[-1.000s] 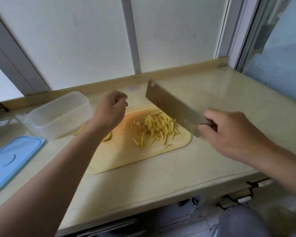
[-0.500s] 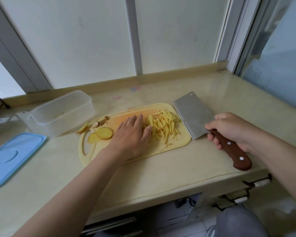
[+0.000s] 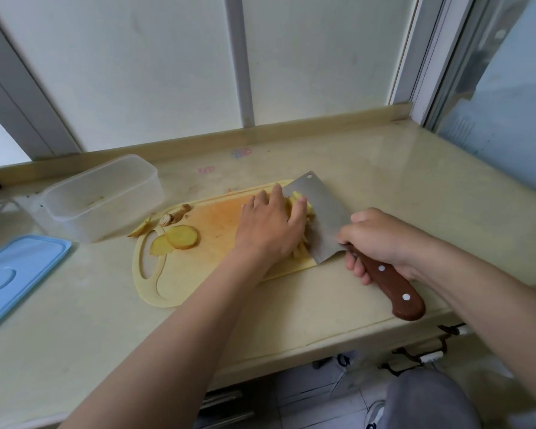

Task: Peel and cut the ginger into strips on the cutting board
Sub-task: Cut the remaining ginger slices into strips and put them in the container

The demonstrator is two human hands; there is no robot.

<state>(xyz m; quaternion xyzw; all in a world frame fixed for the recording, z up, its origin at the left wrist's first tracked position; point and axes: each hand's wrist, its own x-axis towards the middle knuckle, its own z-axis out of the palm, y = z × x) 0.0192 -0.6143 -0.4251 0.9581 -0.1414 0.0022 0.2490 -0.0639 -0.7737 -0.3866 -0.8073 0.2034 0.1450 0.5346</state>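
A yellow cutting board lies on the counter. My left hand lies flat with straight fingers over the pile of ginger strips, pushing it against the cleaver's blade. My right hand grips the cleaver by its brown wooden handle; the blade lies tilted at the board's right end. Two peeled ginger slices rest at the board's left, with ginger peel scraps just behind them. Most strips are hidden under my left hand.
A clear plastic container stands left of the board, near the back. Its blue lid lies flat at the far left. A raised ledge and window frame run along the counter's back; the counter's front edge is close below my arms.
The cleaver came down from the air and slid left onto the board's right end. My left hand dropped onto the board, then moved right over the strips to the blade.
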